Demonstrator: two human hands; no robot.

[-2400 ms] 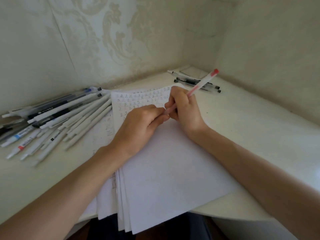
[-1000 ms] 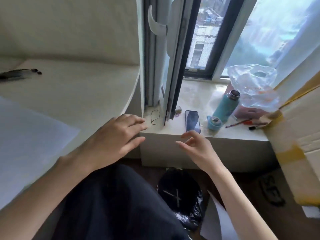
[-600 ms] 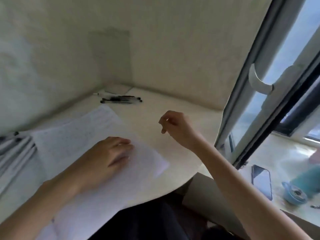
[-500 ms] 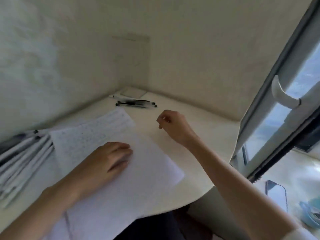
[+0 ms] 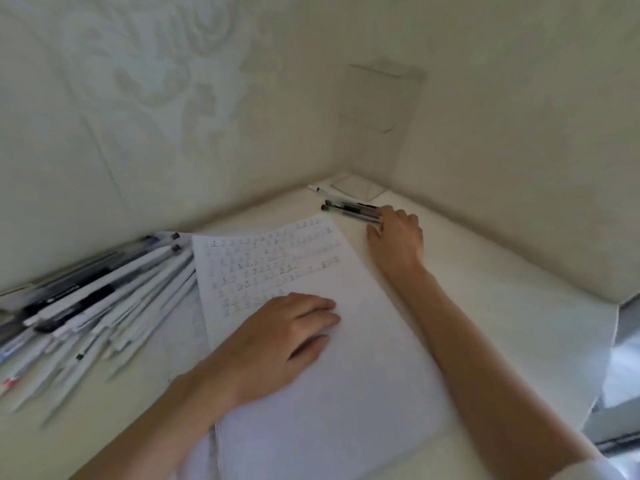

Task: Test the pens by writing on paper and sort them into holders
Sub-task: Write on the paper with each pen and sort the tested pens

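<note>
Lying against fingertips of right hand (image 5: 398,242): black pens (image 5: 349,210).

Looks like a home study nook tbh, not an office or shop. Walls have cream wallpaper (image 5: 166,81) w/ a big embossed floral swirl pattern, very bedroom/living-room vibe. The cream tabletop (image 5: 502,289) is fitted right into the corner where two walls meet. At the right edge there's what looks like a window frame (image 5: 627,327), blurry tho. Homework-type stuff on top: heap of pens (image 5: 104,299) on the left, sheets of paper (image 5: 329,393) w/ rows of handwritten characters in the middle, and a clear plastic holder (image 5: 377,109) standing in the far corner.
</note>
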